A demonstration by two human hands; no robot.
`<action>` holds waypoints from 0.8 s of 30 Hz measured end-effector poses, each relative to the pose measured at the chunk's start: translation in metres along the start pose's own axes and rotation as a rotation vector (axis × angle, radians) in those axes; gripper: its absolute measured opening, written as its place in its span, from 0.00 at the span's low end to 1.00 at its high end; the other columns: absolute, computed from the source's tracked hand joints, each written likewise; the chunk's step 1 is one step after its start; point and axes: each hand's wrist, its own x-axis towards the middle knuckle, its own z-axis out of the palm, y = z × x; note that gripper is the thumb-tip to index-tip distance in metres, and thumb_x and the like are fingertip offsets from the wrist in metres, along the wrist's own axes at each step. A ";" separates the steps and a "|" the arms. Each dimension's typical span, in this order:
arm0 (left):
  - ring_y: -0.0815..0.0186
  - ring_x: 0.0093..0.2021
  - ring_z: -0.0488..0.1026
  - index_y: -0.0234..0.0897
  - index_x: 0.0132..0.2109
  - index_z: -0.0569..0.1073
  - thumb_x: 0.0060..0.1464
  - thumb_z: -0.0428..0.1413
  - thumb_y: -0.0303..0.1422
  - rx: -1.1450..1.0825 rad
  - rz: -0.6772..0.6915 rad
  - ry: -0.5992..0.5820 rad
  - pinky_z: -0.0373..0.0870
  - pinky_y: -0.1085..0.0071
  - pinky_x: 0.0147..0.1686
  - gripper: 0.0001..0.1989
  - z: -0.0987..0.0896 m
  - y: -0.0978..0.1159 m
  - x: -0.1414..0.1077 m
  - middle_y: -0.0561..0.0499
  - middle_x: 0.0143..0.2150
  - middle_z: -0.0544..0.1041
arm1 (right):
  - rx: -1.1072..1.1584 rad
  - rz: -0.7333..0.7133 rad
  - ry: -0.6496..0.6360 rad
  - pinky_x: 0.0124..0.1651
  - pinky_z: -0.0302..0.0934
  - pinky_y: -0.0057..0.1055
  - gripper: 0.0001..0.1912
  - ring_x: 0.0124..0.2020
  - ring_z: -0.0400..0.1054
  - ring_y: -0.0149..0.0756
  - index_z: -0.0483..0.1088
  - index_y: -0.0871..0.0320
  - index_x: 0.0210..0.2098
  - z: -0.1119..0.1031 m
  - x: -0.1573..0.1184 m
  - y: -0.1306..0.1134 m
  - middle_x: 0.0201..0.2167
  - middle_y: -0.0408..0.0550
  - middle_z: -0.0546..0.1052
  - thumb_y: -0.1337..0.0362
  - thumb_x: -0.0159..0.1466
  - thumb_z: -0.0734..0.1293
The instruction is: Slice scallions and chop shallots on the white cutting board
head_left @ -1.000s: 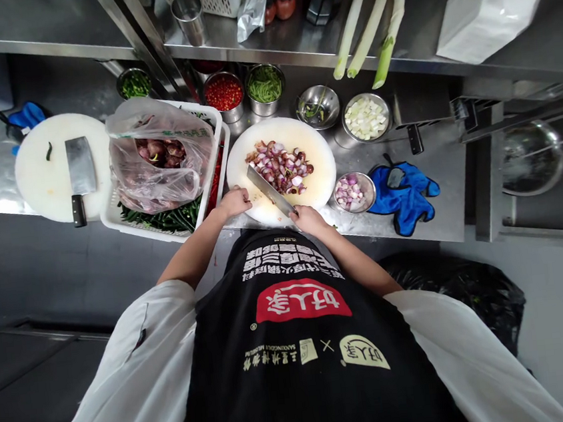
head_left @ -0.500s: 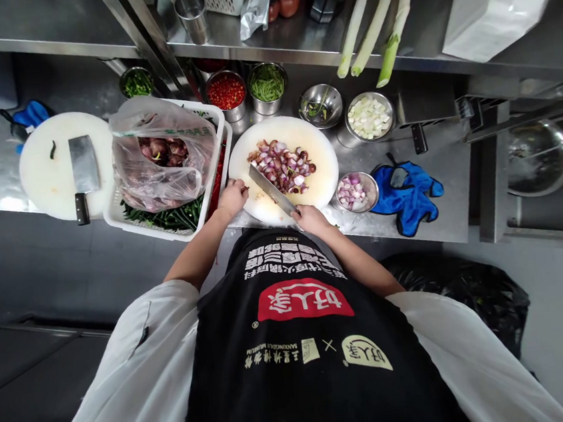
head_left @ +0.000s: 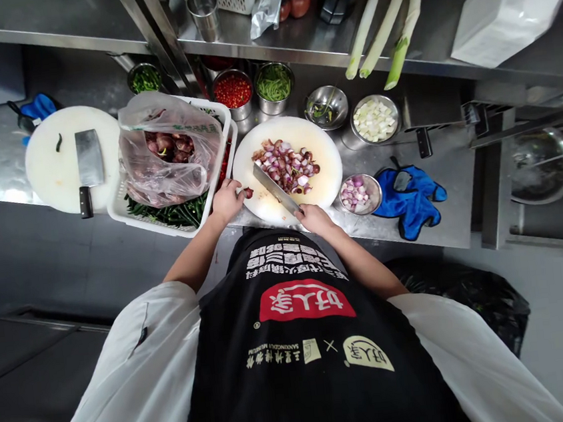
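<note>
My right hand [head_left: 314, 218] grips the handle end of a cleaver [head_left: 275, 188], its blade slanting across the round white cutting board [head_left: 326, 186]. Beyond the blade lies a heap of purple shallot pieces [head_left: 289, 164] with brownish skins. At the board's left edge, my left hand [head_left: 227, 201] has its fingers bent around one small red shallot [head_left: 248, 193] at the fingertips. Right of the board stands a metal bowl of peeled shallots [head_left: 357, 194]. To the left, a clear plastic bag of unpeeled shallots [head_left: 170, 147] rests on a white basket with green chillies [head_left: 168, 213].
Another cutting board [head_left: 45, 189] at left carries a second cleaver [head_left: 89, 161]. Bowls of chopped red chillies [head_left: 233, 92], green strips [head_left: 273, 83] and white pieces [head_left: 375, 119] line the back. A blue cloth item [head_left: 408, 197] lies right. Leeks [head_left: 408, 30] overhang the shelf edge.
My left hand has drawn back slightly to the left, and the small shallot at its fingertips shows more plainly. The cleaver and right hand stay nearly in place; the view has shifted a little.
</note>
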 end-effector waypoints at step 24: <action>0.47 0.55 0.79 0.38 0.57 0.77 0.59 0.64 0.37 0.144 -0.045 -0.197 0.75 0.59 0.54 0.20 0.017 0.011 0.019 0.37 0.61 0.74 | 0.662 0.072 -0.175 0.20 0.57 0.28 0.19 0.15 0.63 0.32 0.65 0.53 0.30 0.037 -0.002 0.039 0.16 0.39 0.71 0.51 0.76 0.65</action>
